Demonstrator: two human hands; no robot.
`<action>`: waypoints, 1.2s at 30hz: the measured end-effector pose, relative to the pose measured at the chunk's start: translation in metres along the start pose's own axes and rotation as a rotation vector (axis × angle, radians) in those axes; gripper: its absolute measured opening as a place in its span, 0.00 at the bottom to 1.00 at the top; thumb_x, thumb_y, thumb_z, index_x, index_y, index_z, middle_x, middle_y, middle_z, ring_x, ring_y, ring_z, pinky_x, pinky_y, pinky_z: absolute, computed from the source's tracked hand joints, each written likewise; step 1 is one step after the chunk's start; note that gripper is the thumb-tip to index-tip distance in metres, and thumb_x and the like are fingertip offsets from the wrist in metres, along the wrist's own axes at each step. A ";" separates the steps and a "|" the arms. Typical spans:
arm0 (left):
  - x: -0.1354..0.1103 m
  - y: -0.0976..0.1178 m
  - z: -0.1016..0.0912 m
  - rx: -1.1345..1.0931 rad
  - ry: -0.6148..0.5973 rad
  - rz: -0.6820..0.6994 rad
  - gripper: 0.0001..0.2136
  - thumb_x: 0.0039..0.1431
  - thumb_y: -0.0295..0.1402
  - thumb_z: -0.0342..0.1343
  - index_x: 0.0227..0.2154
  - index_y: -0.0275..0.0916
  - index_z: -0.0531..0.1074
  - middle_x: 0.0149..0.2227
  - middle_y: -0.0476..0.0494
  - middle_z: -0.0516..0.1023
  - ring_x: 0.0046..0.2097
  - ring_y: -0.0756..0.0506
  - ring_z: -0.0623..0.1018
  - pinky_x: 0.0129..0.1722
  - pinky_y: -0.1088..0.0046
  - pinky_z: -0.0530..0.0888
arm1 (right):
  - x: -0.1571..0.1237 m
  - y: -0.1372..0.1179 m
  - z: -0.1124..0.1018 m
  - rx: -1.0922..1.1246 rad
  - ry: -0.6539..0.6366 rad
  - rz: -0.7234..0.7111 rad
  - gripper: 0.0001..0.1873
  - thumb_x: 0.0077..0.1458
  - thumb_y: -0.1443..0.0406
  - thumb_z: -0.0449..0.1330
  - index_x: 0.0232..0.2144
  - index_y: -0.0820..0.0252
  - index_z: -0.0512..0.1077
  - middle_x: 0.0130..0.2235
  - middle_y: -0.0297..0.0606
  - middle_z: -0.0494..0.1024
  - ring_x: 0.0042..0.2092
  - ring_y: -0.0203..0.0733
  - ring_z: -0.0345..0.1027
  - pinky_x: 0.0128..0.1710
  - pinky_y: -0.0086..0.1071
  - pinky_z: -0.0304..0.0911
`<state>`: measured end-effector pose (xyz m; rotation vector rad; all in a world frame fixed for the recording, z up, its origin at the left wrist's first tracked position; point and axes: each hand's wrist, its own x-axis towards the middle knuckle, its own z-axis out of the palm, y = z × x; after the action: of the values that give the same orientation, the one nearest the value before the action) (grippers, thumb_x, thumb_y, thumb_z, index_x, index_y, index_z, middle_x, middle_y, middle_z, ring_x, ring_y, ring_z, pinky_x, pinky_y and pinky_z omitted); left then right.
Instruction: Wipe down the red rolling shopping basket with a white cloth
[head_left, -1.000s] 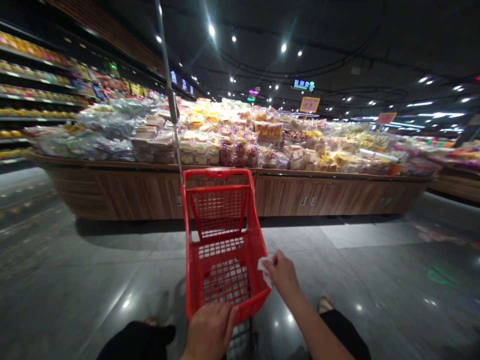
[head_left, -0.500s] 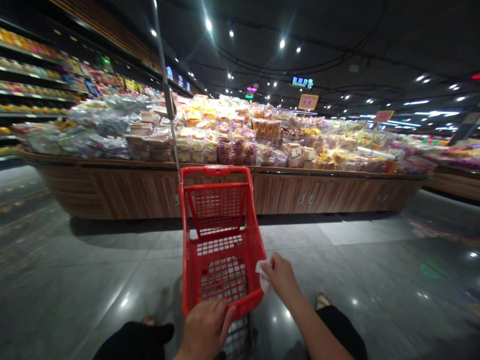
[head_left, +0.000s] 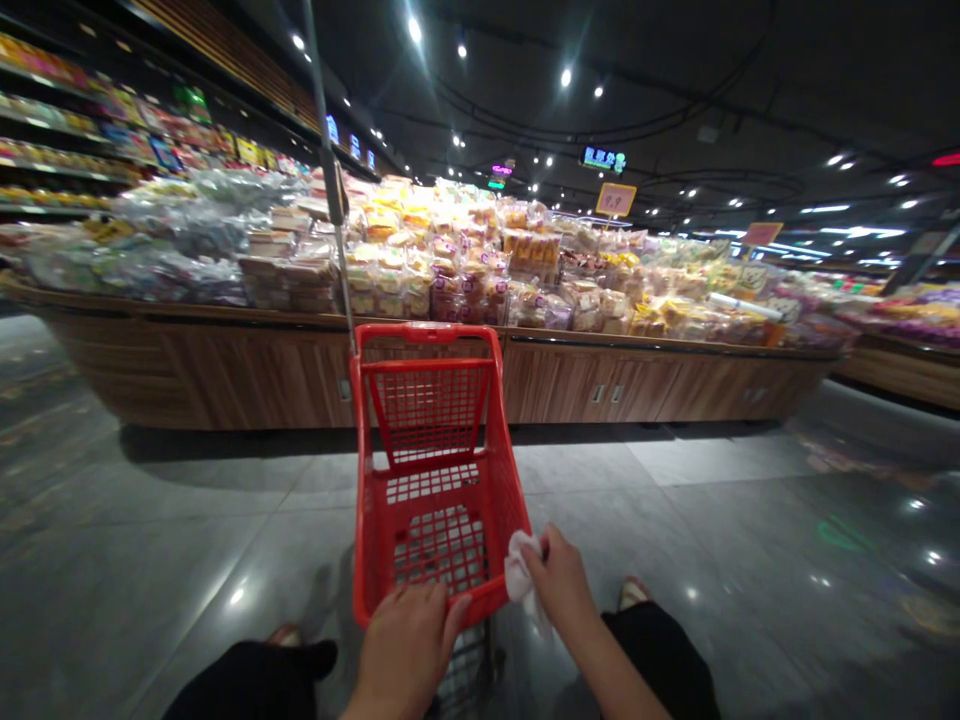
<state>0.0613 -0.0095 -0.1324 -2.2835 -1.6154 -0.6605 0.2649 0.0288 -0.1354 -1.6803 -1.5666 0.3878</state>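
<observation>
A red plastic shopping cart (head_left: 516, 480) with grid walls stands in front of me, and its basket holds nothing. My left hand (head_left: 409, 635) is closed over the near rim, thumb towards the right. At the cart's near right corner, my right hand (head_left: 559, 575) pinches a crumpled white tissue (head_left: 521, 570) between thumb and fingers. The tissue touches or hangs just beside the rim; which of the two I cannot tell. The fingertips of my left hand are partly hidden inside the basket.
Behind the cart runs a long wooden display stand (head_left: 585, 385) heaped with bagged baked goods (head_left: 457, 270). A thin metal pole (head_left: 322, 130) rises near the cart's far left corner. Stocked shelves (head_left: 52, 150) line the left side. My feet stand on grey floor tiles (head_left: 187, 540).
My right hand with the tissue has moved slightly down along the cart's right side to its near corner. My left hand stays on the rim. The view has shifted a little.
</observation>
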 end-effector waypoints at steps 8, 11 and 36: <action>0.017 0.049 0.002 -0.088 -0.177 -0.062 0.11 0.59 0.38 0.47 0.29 0.40 0.73 0.27 0.46 0.78 0.30 0.43 0.77 0.33 0.65 0.69 | -0.014 -0.010 0.009 0.020 -0.023 -0.009 0.11 0.50 0.63 0.54 0.20 0.55 0.58 0.18 0.28 0.66 0.22 0.36 0.60 0.22 0.27 0.49; 0.009 0.046 0.009 -0.057 -0.139 -0.028 0.10 0.56 0.39 0.51 0.27 0.40 0.72 0.26 0.47 0.77 0.29 0.43 0.77 0.28 0.69 0.67 | 0.000 -0.015 0.009 0.013 -0.002 -0.018 0.10 0.51 0.62 0.54 0.21 0.56 0.59 0.19 0.29 0.67 0.22 0.37 0.61 0.23 0.27 0.49; -0.017 0.027 0.011 -0.038 0.029 0.112 0.10 0.58 0.37 0.49 0.23 0.42 0.68 0.22 0.51 0.74 0.25 0.47 0.74 0.27 0.72 0.65 | 0.060 -0.044 0.012 -0.192 -0.042 -0.053 0.05 0.56 0.65 0.51 0.29 0.59 0.63 0.26 0.37 0.73 0.28 0.41 0.67 0.25 0.29 0.47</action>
<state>0.0844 -0.0272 -0.1491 -2.3605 -1.4613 -0.6996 0.2374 0.0862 -0.0941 -1.7803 -1.7215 0.2532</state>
